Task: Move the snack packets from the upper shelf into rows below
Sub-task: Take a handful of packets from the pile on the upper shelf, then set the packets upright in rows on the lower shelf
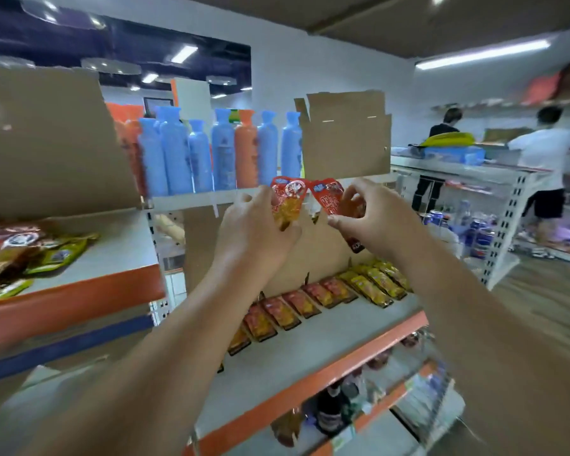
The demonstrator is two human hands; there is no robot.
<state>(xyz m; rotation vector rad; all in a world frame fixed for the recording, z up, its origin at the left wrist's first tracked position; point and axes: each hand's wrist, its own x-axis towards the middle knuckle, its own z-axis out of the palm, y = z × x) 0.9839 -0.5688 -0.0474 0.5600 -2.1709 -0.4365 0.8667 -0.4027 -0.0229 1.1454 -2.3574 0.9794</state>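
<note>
The left hand is gripping 1 red snack packet. The right hand is pinching a second packet. Both are by the front edge of the upper shelf. I think this is the picking-up step. Next they need laying in the row on the lower shelf. Blue bottles are standing above, and a person in white is working far off.

At centre, the left hand and right hand cover parts of the red packets; their print is too blurred to read. At lower centre, the packet row runs out of sight behind the left forearm.
</note>
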